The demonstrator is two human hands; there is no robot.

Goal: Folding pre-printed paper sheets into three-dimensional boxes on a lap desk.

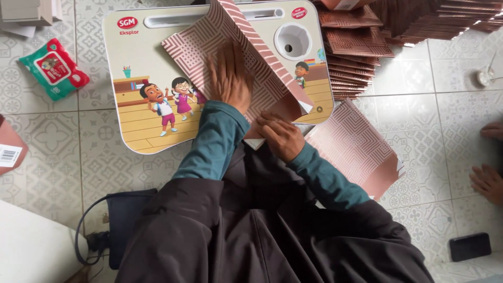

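A brown patterned cardboard sheet (209,39) lies partly folded on a small cream lap table (136,57) printed with cartoon children. My left hand (229,78) presses flat on the sheet, fingers spread. My right hand (280,136) pinches the sheet's lower folded flap at the table's near edge. Both arms wear teal sleeves. The flap's plain brown inside faces up by my right hand.
More flat patterned sheets (353,144) lie on the tiled floor to the right, and a stack of them (361,42) fans behind the table. A green wipes pack (52,68) lies left. Another person's hand (487,181) and a dark phone (470,246) are at right.
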